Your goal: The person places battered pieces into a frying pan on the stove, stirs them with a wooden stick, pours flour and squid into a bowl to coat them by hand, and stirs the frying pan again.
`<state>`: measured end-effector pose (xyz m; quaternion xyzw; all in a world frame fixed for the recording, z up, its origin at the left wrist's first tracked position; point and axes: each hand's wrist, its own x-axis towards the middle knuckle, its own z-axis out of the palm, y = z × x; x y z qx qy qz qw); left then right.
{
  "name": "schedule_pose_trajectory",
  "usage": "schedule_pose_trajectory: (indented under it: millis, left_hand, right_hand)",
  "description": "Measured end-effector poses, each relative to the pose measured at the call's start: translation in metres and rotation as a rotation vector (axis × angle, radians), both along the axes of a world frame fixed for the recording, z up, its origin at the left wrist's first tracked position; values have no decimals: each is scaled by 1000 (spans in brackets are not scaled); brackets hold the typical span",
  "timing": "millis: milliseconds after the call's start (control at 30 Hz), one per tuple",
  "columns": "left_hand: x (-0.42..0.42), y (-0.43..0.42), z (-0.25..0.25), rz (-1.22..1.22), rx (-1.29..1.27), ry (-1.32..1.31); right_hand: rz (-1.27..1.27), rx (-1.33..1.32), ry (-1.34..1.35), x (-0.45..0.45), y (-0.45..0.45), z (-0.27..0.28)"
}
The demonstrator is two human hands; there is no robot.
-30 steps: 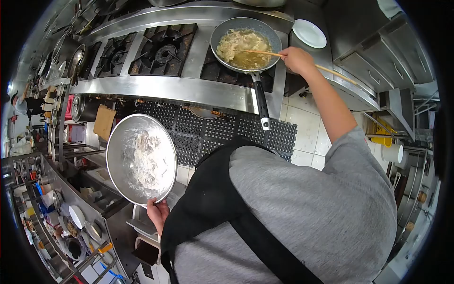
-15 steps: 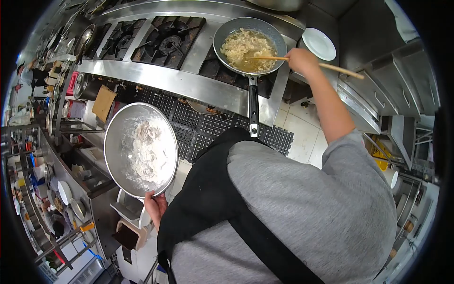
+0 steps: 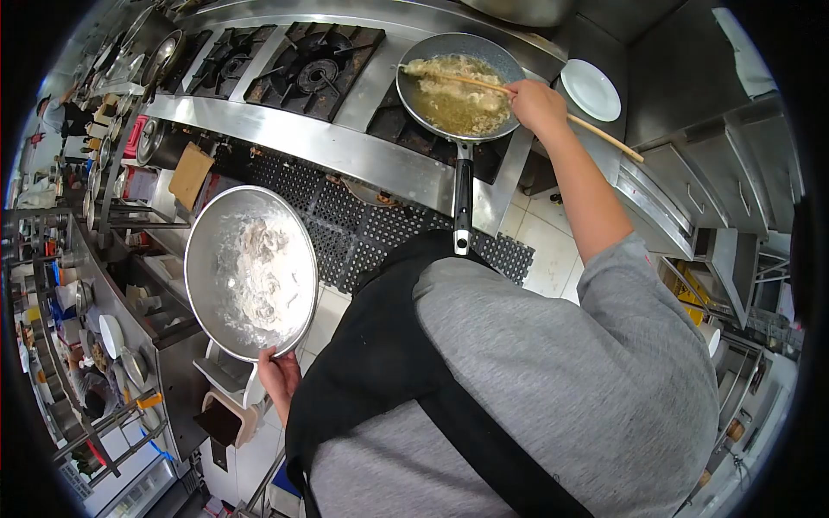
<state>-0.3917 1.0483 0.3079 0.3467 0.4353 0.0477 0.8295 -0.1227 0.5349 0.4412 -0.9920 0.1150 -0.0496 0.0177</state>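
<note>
My left hand (image 3: pixel 278 375) grips the lower rim of a metal mixing bowl (image 3: pixel 207 285), tilted so its inside shows. Floured pieces (image 3: pixel 268 276) and loose white flour lie in it. Closed round long wooden chopsticks (image 3: pixel 596 131), my right hand (image 3: pixel 537 105) is above the right side of a frying pan (image 3: pixel 505 60). The chopsticks' tips reach the pan's far left edge, among pale battered food (image 3: pixel 449 73) frying in bubbling yellowish oil (image 3: pixel 445 112). The pan rests on the stove with its black handle (image 3: pixel 464 194) pointing toward me. Whether there are one or two chopsticks I cannot make out.
A white plate (image 3: pixel 591 90) stands right of the pan. More gas burners (image 3: pixel 315 73) line the steel stove (image 3: pixel 259 125) to the left. Black rubber matting (image 3: pixel 345 224) covers the floor in front. Behind the bowl is a cardboard piece (image 3: pixel 190 175); a person (image 3: pixel 59 114) is far left.
My right hand has moved slightly left, swinging the chopstick tips to the pan's far left. The food has shifted that way, baring more oil. The bowl has barely moved.
</note>
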Motion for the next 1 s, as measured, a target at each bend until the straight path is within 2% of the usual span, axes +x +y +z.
schedule_pose_trajectory:
  millis: [133, 267, 400, 533, 600, 700, 767, 1000]
  left_hand:
    - [-2, 3, 1, 59, 11, 27]
    - [-6, 11, -5, -6, 17, 9]
    - [-15, 24, -15, -63, -1, 13]
    - [-14, 27, -21, -20, -2, 28]
    - [-20, 36, -26, -86, 4, 52]
    - [-15, 29, -35, -36, -15, -36]
    - [-11, 19, -19, -1, -13, 6]
    - [-15, 14, 0, 2, 16, -17]
  right_hand:
    - [-27, -47, -42, 13, -5, 4]
    - [-48, -179, -59, 35, -22, -5]
    - [-15, -166, -76, 21, -3, 7]
    - [47, -279, 61, 8, 5, 8]
    - [55, -301, 125, 6, 4, 8]
    - [76, -269, -13, 2, 10, 13]
    - [125, -329, -127, 1, 17, 8]
    - [56, -424, -113, -7, -14, 20]
